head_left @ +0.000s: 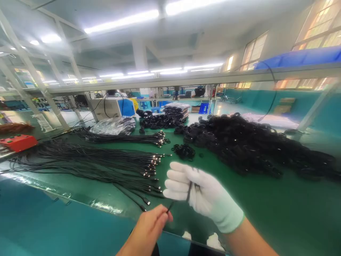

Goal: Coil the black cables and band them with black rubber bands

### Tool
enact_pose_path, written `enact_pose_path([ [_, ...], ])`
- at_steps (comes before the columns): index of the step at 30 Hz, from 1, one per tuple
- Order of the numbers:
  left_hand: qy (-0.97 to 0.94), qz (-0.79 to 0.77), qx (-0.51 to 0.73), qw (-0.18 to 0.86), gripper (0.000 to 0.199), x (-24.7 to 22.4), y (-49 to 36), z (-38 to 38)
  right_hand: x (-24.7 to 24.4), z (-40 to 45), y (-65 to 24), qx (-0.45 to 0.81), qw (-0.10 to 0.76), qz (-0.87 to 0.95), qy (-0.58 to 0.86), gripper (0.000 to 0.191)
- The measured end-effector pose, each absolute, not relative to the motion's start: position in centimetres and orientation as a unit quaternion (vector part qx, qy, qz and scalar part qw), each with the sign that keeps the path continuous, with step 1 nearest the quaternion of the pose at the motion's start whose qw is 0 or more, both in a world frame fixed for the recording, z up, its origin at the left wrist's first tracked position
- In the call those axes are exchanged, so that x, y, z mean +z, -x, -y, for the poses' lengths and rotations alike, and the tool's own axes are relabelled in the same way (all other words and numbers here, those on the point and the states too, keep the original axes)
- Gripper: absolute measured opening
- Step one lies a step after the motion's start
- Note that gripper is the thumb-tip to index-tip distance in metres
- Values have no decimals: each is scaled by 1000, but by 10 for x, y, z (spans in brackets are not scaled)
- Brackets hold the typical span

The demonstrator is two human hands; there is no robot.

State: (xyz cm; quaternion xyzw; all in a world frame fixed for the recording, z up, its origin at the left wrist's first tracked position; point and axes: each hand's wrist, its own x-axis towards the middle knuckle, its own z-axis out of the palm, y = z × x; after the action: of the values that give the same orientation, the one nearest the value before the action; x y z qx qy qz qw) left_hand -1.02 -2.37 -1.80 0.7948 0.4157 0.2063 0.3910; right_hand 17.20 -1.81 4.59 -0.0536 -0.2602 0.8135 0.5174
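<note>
My left hand [153,224], bare, pinches a thin black cable [171,205] near the front edge of the table. My right hand [198,193] wears a white glove and is just above and to the right of it. The cable also shows across the right palm, with the thumb folded over it and the fingers curved to the left. Left of my hands lies a wide bundle of black cables [106,158], their metal plugs pointing right. Two cable plugs [146,202] rest close to my left hand.
A large heap of coiled black cables [239,142] covers the right side of the green table [266,209]. Small black loops [184,151] lie mid-table. Behind are another cable bundle [125,138], a clear plastic bag [113,126] and packed stacks [176,112]. A red button box [18,143] sits far left.
</note>
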Motion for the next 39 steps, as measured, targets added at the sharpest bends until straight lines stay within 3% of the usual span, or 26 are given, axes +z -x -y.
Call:
enact_pose_path([
  [2, -868, -385, 181, 257, 27, -11, 14, 38, 40, 16, -173, 793, 530, 282, 104, 10],
  [4, -911, -349, 165, 146, 27, 15, 17, 41, 31, 17, -168, 788, 506, 318, 146, 20],
  [7, -918, -337, 179, 104, 17, 65, 18, 23, 18, 25, -157, 831, 394, 376, 119, 34],
  [9, -913, -321, 193, 160, 9, 85, 20, 4, 13, 31, -150, 863, 324, 380, 80, 39],
  [12, -863, -308, 212, 339, 13, 83, 20, -19, 13, 37, -140, 892, 290, 340, 64, 42],
  [15, -765, -327, 247, 498, 19, 51, 18, -22, 16, 40, -132, 901, 315, 295, 47, 39],
  [19, -696, -392, 254, 544, 26, -2, 20, -5, 24, 38, -132, 888, 381, 258, 14, 38],
  [21, -719, -412, 240, 505, 31, -22, 24, 6, 28, 35, -137, 869, 425, 254, 14, 35],
  [24, -797, -431, 227, 356, 32, -31, 29, 24, 31, 28, -147, 843, 465, 268, 37, 30],
  [28, -888, -396, 161, 172, 30, -13, 25, 43, 25, 23, -153, 803, 506, 285, 137, 23],
  [32, -903, -391, 171, 54, 22, 21, 20, 39, 16, 30, -152, 790, 471, 320, 227, 30],
  [35, -897, -376, 197, 124, 10, 45, 24, 20, 9, 38, -151, 839, 382, 333, 200, 33],
  [39, -841, -343, 222, 354, 9, 51, 25, -7, 1, 46, -142, 911, 284, 281, 101, 36],
])
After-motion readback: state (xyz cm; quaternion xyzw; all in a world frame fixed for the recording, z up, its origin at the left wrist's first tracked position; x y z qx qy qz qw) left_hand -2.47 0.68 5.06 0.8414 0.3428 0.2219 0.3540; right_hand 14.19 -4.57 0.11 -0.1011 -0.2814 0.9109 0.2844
